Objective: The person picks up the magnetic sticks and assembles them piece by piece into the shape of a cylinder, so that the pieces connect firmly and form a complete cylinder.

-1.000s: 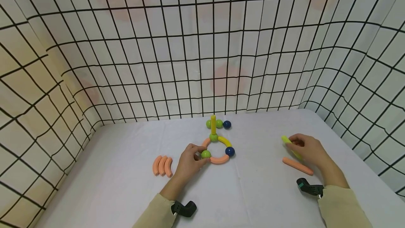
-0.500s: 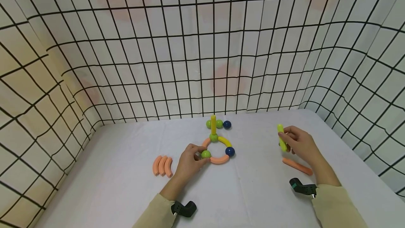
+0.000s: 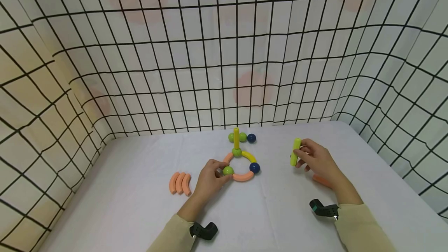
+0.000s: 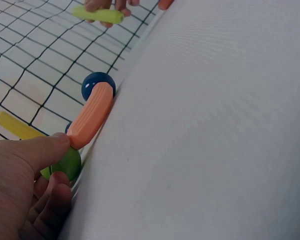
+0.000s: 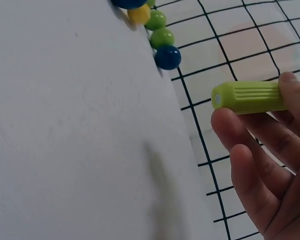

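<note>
My left hand (image 3: pixel 209 180) pinches a green ball (image 3: pixel 228 170) at the left of a ring on the table. Around this ring run an orange curved bar (image 3: pixel 243 177), a blue ball (image 3: pixel 254 167), a yellow curved bar (image 3: pixel 249 156), a second green ball (image 3: pixel 236 152) and another orange curved bar (image 3: pixel 228 158). A yellow rod (image 3: pixel 236 138) stands upright on the second green ball. Right of the ring, my right hand (image 3: pixel 320 160) holds a lime-green ribbed rod (image 5: pixel 252 97) between thumb and fingers, above the table and nearly upright in the head view.
Three loose orange curved bars (image 3: pixel 179 183) lie side by side left of the left hand. Behind the ring sit two green balls (image 3: pixel 242 137) and a blue ball (image 3: pixel 251 138). An orange straight rod (image 3: pixel 321 181) lies partly hidden beneath the right arm. A black-gridded white wall (image 3: pixel 196 69) encloses the table.
The right hand has lifted the lime-green rod off the table, turned it nearly upright and carried it left towards the ring. The left hand stays in place on the green ball.
</note>
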A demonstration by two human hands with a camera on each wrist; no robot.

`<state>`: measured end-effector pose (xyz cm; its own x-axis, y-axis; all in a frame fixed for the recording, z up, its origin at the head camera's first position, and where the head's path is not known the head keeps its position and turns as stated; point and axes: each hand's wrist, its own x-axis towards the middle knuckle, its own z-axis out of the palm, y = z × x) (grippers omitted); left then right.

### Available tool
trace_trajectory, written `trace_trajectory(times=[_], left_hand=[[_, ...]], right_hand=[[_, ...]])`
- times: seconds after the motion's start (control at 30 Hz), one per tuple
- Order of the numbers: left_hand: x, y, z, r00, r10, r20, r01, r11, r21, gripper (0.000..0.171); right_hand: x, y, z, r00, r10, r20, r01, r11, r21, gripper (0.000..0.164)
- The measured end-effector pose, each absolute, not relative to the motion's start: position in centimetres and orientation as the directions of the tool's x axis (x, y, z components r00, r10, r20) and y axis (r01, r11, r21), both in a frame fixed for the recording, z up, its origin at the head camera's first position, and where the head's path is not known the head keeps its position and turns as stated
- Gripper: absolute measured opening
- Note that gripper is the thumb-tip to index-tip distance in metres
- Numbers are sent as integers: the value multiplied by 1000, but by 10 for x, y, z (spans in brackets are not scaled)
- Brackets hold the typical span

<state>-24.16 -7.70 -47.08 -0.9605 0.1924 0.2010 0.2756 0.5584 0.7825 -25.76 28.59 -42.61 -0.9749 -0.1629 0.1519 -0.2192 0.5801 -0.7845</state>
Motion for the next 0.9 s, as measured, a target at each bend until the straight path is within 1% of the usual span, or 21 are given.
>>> trace_trajectory(times=[0.43,0.77,0.9], left_hand=[[-241,-77,-470,-960,200,196,275,549,789,36],[-240,-78,-468,-962,202,184,266,543,796,36],[-241,-77,-468,-964,200,177,260,542,799,36]], right_hand=[[-261,251,-427,-959,-210,188,-271,500,-823,36],[-262,217,-423,-947,-231,225,-317,540,-780,31],[-262,204,-422,-940,-242,239,-335,533,-777,29]])
